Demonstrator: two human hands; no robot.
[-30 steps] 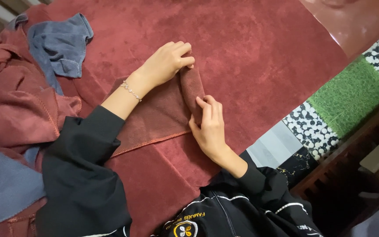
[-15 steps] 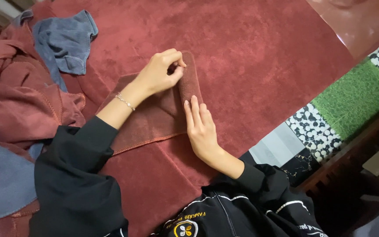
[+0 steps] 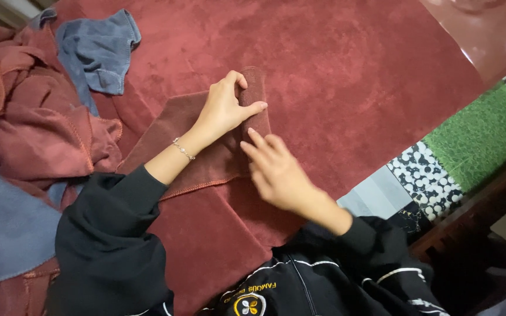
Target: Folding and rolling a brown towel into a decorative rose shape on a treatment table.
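A small dark red towel (image 3: 177, 134) lies on a larger red cloth-covered surface (image 3: 346, 64), with its right edge rolled into a narrow fold (image 3: 255, 96). My left hand (image 3: 225, 106) pinches that rolled fold near its top, thumb on the right side. My right hand (image 3: 273, 169), blurred from motion, rests with fingers spread on the towel just below the fold's lower end. A thin bracelet (image 3: 183, 148) sits on my left wrist. Both arms wear black sleeves.
A heap of red towels (image 3: 36, 117) and grey-blue towels (image 3: 98, 50) lies at the left. More grey-blue cloth (image 3: 7, 228) is at the lower left. At the right, the surface's edge drops to a pebble-patterned floor with a green mat (image 3: 481, 134) and dark wooden furniture (image 3: 475, 234).
My left hand shifted its grip on the rolled fold, thumb now out to the right. My right hand slid down and rightward along the towel and is blurred.
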